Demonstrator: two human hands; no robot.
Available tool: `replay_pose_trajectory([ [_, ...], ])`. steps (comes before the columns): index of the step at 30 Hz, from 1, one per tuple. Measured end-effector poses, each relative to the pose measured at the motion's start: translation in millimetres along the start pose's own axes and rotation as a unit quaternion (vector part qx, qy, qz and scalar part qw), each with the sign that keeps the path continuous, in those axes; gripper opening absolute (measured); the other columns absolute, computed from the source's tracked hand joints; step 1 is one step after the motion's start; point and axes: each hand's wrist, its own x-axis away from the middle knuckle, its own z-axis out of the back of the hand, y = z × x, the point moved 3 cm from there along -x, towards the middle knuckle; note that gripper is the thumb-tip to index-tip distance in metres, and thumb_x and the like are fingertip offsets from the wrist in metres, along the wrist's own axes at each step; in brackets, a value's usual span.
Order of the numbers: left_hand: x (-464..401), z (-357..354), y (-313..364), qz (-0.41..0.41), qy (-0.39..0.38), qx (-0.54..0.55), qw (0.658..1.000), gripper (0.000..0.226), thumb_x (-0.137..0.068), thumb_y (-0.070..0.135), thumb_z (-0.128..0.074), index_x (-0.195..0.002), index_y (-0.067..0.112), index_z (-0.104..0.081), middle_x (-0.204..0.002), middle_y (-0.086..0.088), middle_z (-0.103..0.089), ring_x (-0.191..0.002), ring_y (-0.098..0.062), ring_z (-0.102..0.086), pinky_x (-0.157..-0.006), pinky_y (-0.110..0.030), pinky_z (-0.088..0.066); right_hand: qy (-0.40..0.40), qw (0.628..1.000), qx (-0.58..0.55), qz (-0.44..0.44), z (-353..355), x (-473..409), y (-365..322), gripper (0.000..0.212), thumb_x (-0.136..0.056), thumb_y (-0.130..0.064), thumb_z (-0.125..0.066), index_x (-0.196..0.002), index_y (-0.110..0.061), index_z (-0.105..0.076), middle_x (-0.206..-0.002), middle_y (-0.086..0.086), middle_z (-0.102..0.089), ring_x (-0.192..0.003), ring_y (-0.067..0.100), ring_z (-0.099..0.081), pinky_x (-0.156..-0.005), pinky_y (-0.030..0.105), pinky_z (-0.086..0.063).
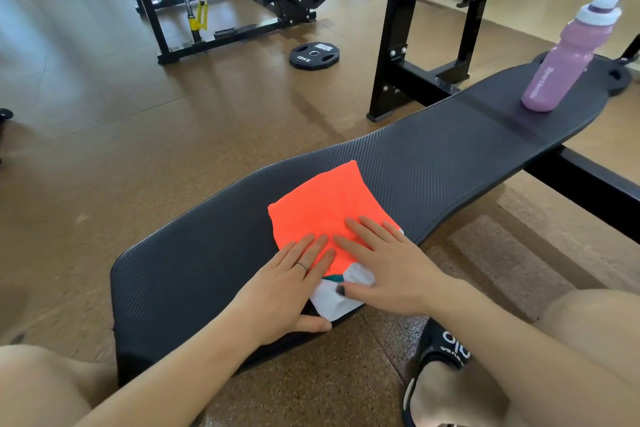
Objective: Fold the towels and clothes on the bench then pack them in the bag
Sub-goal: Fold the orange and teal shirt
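A folded orange garment (325, 204) with a white and teal edge lies on the black padded bench (433, 156), near its front edge. My left hand (294, 284) lies flat on the garment's near left part, fingers straight, thumb at the bench edge. My right hand (384, 260) presses flat on its near right part, thumb on the white edge. Both hands sit side by side, almost touching. No bag is in view.
A pink water bottle (568, 55) stands upright at the bench's far end. A black rack frame (398, 45) rises behind the bench. A 10 kg weight plate (314, 55) lies on the brown floor. A foot in a black slipper (440, 374) is beside the bench.
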Motion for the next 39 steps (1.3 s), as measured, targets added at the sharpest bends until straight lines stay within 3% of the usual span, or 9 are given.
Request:
replay_pose_trajectory([
  [4, -4.7, 3.2, -5.2, -0.018, 0.018, -0.028, 0.999, 0.075, -0.092, 0.057, -0.036, -0.152, 0.013, -0.044, -0.158, -0.012, -0.041, -0.145, -0.028, -0.041, -0.114, -0.044, -0.041, -0.027, 0.999, 0.031, 0.020, -1.4, 2.4, 9.4, 0.093, -0.079, -0.081, -0.036, -0.159, -0.042, -0.012, -0.168, -0.011, 0.008, -0.154, 0.011, 0.015, -0.126, 0.043, 0.001],
  [12, -9.3, 11.4, -5.0, 0.007, 0.016, 0.100, 0.995, 0.060, -0.094, 0.030, -0.029, -0.147, 0.015, -0.051, -0.160, -0.003, -0.037, -0.148, -0.020, -0.036, -0.120, -0.038, -0.033, 0.001, 0.997, 0.045, 0.055, -2.7, 1.9, 14.4, 0.108, -0.063, -0.073, -0.055, -0.158, -0.036, -0.022, -0.168, -0.003, -0.012, -0.156, 0.019, -0.006, -0.124, 0.043, -0.007],
  [14, -3.9, 22.6, -12.0, 0.035, 0.008, 0.256, 0.966, 0.052, -0.102, 0.030, -0.027, -0.153, 0.028, -0.038, -0.159, 0.021, -0.024, -0.149, 0.002, -0.019, -0.124, -0.020, -0.014, 0.018, 0.997, 0.044, 0.065, 1.2, 3.0, 15.1, 0.103, -0.064, -0.063, -0.059, -0.156, -0.033, -0.026, -0.165, -0.003, -0.024, -0.154, 0.020, -0.018, -0.124, 0.044, -0.014],
  [16, 4.8, 32.7, -17.9, 0.070, 0.013, 0.369, 0.927, 0.047, -0.107, 0.018, -0.038, -0.145, 0.045, -0.042, -0.146, 0.041, -0.036, -0.138, 0.018, -0.030, -0.115, -0.010, -0.023, 0.035, 0.995, 0.043, 0.078, 4.7, 5.4, 14.6, 0.094, -0.067, -0.050, -0.061, -0.154, -0.032, -0.029, -0.160, -0.007, -0.034, -0.151, 0.017, -0.027, -0.121, 0.041, -0.016],
  [21, 27.2, 30.3, -25.3, 0.155, 0.028, 0.528, 0.835, 0.047, -0.107, 0.012, -0.043, -0.127, 0.050, -0.063, -0.126, 0.027, -0.066, -0.123, 0.003, -0.057, -0.107, -0.024, -0.043, 0.071, 0.990, 0.029, 0.116, 5.4, 9.8, 7.8, 0.079, -0.076, -0.041, -0.066, -0.149, -0.034, -0.037, -0.148, -0.016, -0.045, -0.143, 0.006, -0.035, -0.119, 0.038, -0.023],
  [27, 25.4, 33.7, -31.9, 0.229, 0.049, 0.582, 0.778, 0.047, -0.106, 0.009, -0.042, -0.090, 0.041, -0.073, -0.087, 0.022, -0.070, -0.082, 0.008, -0.059, -0.084, -0.021, -0.043, 0.033, 0.991, 0.039, 0.120, -1.4, 13.8, 2.7, 0.104, -0.067, -0.049, -0.065, -0.158, -0.027, -0.020, -0.160, -0.009, -0.031, -0.151, 0.012, -0.021, -0.125, 0.034, -0.009],
  [31, 25.5, 39.6, -30.9, 0.136, 0.017, 0.486, 0.863, 0.039, -0.099, 0.015, -0.055, -0.119, 0.048, -0.062, -0.115, 0.027, -0.068, -0.109, 0.004, -0.062, -0.097, -0.025, -0.048, 0.052, 0.986, 0.088, 0.128, -16.9, 14.1, 3.4, 0.098, -0.071, -0.055, -0.064, -0.157, -0.023, -0.027, -0.160, -0.003, -0.033, -0.150, 0.020, -0.025, -0.123, 0.039, -0.018],
  [35, 30.8, 26.0, -15.4, -0.017, -0.012, 0.250, 0.968, 0.067, -0.090, 0.053, -0.062, -0.150, 0.044, -0.033, -0.156, 0.017, -0.037, -0.146, -0.003, -0.031, -0.117, -0.025, -0.031, 0.071, 0.977, 0.131, 0.150, -26.0, 16.1, 3.8, 0.086, -0.082, -0.058, -0.062, -0.154, -0.021, -0.036, -0.164, 0.006, -0.028, -0.151, 0.027, -0.027, -0.117, 0.048, -0.035],
  [39, 37.8, 3.6, -5.1, -0.015, 0.009, 0.077, 0.997, 0.075, -0.088, 0.070, -0.051, -0.153, 0.035, -0.036, -0.161, -0.005, -0.035, -0.151, -0.026, -0.030, -0.120, -0.045, -0.032, 0.089, 0.973, 0.139, 0.163, -23.5, 18.3, 3.3, 0.089, -0.082, -0.051, -0.060, -0.159, -0.025, -0.022, -0.165, 0.006, -0.026, -0.151, 0.027, -0.025, -0.119, 0.049, -0.031],
])
